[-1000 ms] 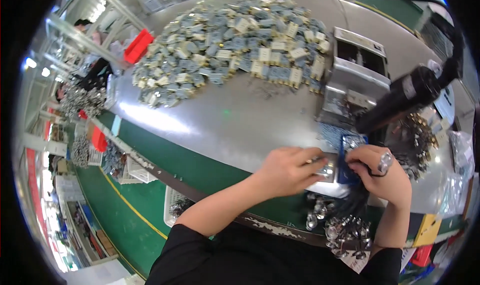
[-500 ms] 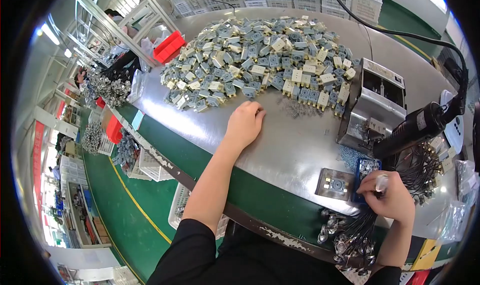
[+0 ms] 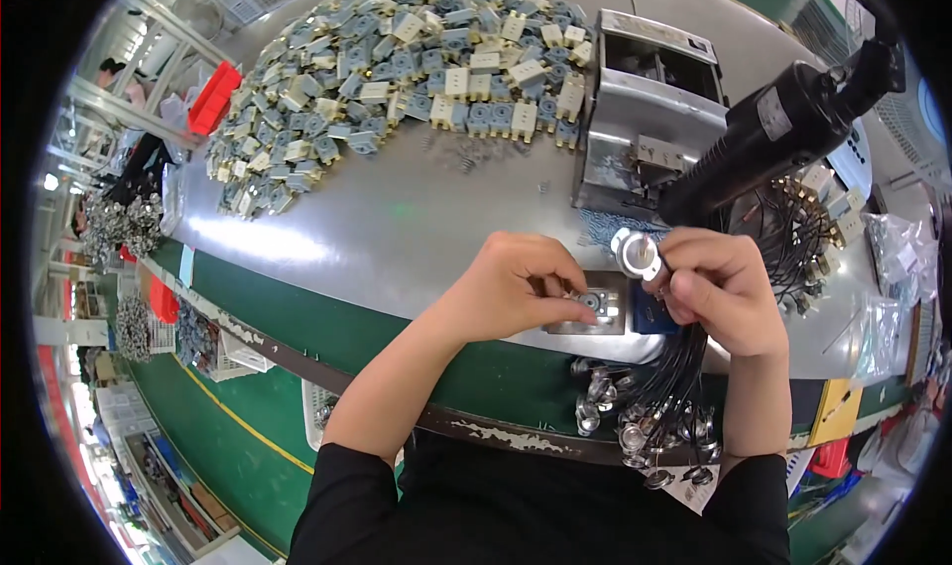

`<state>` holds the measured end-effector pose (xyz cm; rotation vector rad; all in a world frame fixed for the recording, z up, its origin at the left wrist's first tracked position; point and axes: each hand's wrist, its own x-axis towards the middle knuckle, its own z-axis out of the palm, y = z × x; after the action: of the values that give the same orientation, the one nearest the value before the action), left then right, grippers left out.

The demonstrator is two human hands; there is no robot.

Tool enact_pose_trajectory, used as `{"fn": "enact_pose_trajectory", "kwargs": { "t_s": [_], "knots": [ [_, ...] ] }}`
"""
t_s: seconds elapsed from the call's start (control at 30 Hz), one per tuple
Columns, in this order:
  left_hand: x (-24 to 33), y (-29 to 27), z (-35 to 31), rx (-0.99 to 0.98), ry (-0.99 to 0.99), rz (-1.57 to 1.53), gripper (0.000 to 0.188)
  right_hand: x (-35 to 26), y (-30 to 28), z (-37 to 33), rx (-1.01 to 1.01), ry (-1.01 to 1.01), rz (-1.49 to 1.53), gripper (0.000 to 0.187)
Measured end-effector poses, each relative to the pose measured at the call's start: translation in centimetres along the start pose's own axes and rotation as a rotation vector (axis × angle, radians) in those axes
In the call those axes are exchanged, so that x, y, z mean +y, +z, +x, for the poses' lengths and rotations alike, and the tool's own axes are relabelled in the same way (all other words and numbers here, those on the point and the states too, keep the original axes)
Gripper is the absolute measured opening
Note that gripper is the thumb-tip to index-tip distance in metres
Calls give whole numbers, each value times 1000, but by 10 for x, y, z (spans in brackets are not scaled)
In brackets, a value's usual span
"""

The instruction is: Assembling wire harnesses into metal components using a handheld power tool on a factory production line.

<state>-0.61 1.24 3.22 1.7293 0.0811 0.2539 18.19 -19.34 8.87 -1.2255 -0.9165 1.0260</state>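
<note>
My right hand (image 3: 729, 292) pinches a round silver metal ring part (image 3: 637, 254) between thumb and fingers, raised above the bench; whether a cable hangs from it is hidden. Just left of it, my left hand (image 3: 521, 287) is curled over a square metal fixture (image 3: 617, 320). A small grey plastic block (image 3: 598, 303) sits in that fixture, beside my left thumb and forefinger. Those fingers hide part of it, and I cannot make out what lies between them. Partly under my right hand is a blue tray (image 3: 650, 317).
A large heap of grey and cream blocks (image 3: 426, 59) covers the far bench, with small springs (image 3: 466, 153) before it. A metal box machine (image 3: 654, 89) and a thick black cylindrical tool (image 3: 764, 143) stand at right. Black cables (image 3: 684, 372) with round metal ends hang over the near edge.
My left hand has come right from near the heap to the fixture. My right hand has risen from the blue tray, now showing the metal ring. The view has shifted.
</note>
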Motion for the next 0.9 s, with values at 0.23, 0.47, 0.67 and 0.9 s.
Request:
{"fn": "enact_pose_trajectory", "kwargs": {
  "t_s": [0.23, 0.47, 0.67, 0.9],
  "knots": [
    [-2, 17, 10, 8, 12, 132, 29, -3, 3, -2, 22, -29, 10, 23],
    [-6, 16, 11, -16, -58, 91, 33, -3, 11, 4, 19, 39, 25, 25],
    [-2, 8, 6, -38, -96, 194, 41, -7, 21, 3, 129, 104, -94, 18],
    [-13, 12, 1, 206, 298, 13, 48, -4, 32, 2, 61, -19, -566, 18]
  ]
}}
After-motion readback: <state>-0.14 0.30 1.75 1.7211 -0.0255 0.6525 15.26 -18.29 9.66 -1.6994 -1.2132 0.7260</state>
